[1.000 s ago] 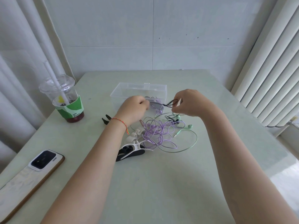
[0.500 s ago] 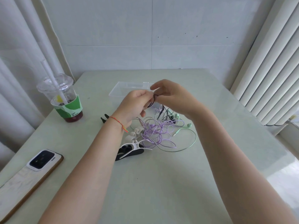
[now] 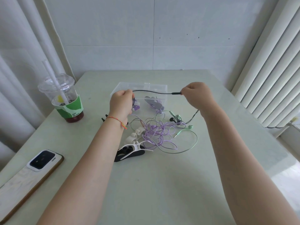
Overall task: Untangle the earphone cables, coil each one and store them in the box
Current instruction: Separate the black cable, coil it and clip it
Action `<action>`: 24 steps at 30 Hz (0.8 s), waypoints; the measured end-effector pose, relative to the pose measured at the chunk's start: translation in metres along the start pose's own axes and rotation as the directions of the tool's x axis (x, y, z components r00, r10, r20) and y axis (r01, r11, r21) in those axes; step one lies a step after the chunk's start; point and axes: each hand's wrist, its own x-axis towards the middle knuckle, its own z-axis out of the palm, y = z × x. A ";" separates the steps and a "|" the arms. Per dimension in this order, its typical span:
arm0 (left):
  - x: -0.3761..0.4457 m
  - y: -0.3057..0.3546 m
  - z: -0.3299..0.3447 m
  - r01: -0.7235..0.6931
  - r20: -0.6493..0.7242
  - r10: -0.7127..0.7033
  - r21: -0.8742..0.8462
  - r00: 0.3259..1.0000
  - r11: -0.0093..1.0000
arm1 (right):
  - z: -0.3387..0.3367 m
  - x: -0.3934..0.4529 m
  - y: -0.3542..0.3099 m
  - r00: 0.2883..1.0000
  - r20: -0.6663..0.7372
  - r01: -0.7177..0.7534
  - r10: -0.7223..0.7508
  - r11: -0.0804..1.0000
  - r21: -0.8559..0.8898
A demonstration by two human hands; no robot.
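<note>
A black earphone cable (image 3: 154, 91) is stretched between my two hands above the clear plastic box (image 3: 164, 87). My left hand (image 3: 122, 103) grips coiled loops of it at the box's left end. My right hand (image 3: 197, 94) pinches its inline remote at the right, and the cable runs on below that hand to black earbuds (image 3: 173, 119) on the table. A tangle of purple cable (image 3: 158, 132) and mint-green cable (image 3: 190, 144) lies in front of the box. A coiled purple earphone (image 3: 153, 103) lies inside the box.
White and black cable winders (image 3: 131, 149) lie by my left forearm. A plastic drink cup with a straw (image 3: 65, 101) stands at the left. A phone (image 3: 43, 161) on a flat board lies at the near left. A ribbed radiator (image 3: 272, 67) lines the right.
My hands were together over the tangle half a second ago. They have moved apart, drawing the black cable taut between them above the box.
</note>
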 end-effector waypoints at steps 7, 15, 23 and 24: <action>-0.010 -0.005 0.008 0.031 0.476 -0.100 0.151 0.874 0.988 | 0.011 -0.017 -0.016 0.973 0.071 0.213 -0.218 0.974 0.073; -0.013 0.002 0.009 0.119 0.494 -0.149 0.092 0.856 0.989 | 0.029 -0.032 -0.023 0.893 0.361 0.188 -0.267 0.953 0.239; -0.017 0.007 0.002 0.382 0.756 -0.173 -0.109 0.631 0.918 | 0.017 -0.024 -0.020 0.926 0.187 0.273 -0.327 0.924 0.266; -0.019 0.008 0.001 0.407 0.785 -0.136 -0.159 0.605 0.899 | 0.017 -0.024 -0.021 0.927 0.180 0.267 -0.330 0.915 0.302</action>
